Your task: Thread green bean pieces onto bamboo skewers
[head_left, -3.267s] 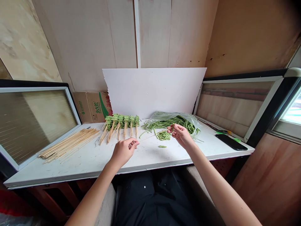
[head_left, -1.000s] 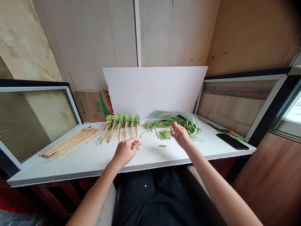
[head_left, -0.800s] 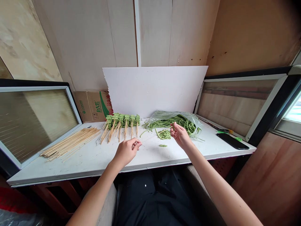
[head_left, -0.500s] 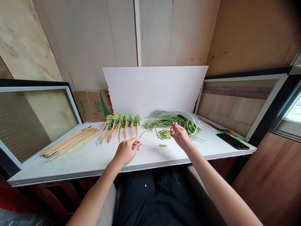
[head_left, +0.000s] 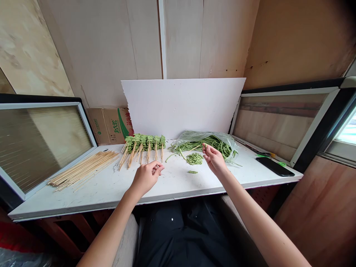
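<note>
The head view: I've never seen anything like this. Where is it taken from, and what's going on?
No machine shows here: these are a person's two bare hands, seen by a camera worn on the head, looking forward and down. On the white table, loose wooden sticks lie at the left; beyond the left hand is a row of skewers threaded with green pieces. Farther right, a clear plastic bag holds long green beans, with a small pile of cut pieces in front. The right hand pinches a small green piece. The left fingers are curled; whether they grip anything is unclear.
</note>
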